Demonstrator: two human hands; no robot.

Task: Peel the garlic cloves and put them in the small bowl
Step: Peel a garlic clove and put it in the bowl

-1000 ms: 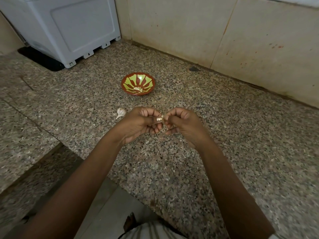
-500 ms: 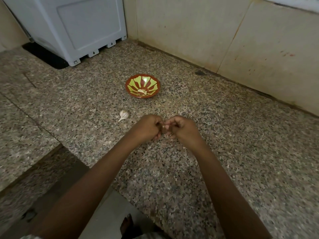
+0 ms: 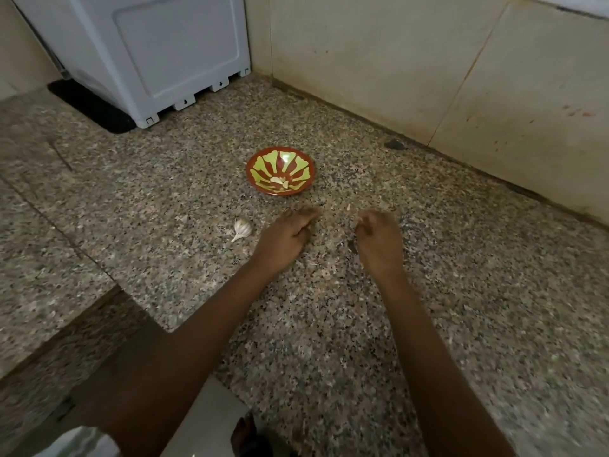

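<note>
The small red bowl with green petals stands on the granite counter, with a few peeled cloves inside. A garlic bulb piece lies left of my left hand. That hand hovers just in front of the bowl, its fingers bunched together. Blur hides whatever they hold. My right hand is a hand's width to the right, and its curled fingers pinch a pale bit of garlic. A small pale scrap lies on the counter between the hands and the bowl.
A white appliance stands at the back left on a black mat. Tiled walls close off the back and right. The counter's front edge steps in at the lower left.
My hands were joined on a clove. They have drawn apart and moved forward toward the bowl, the left one nearest to it.
</note>
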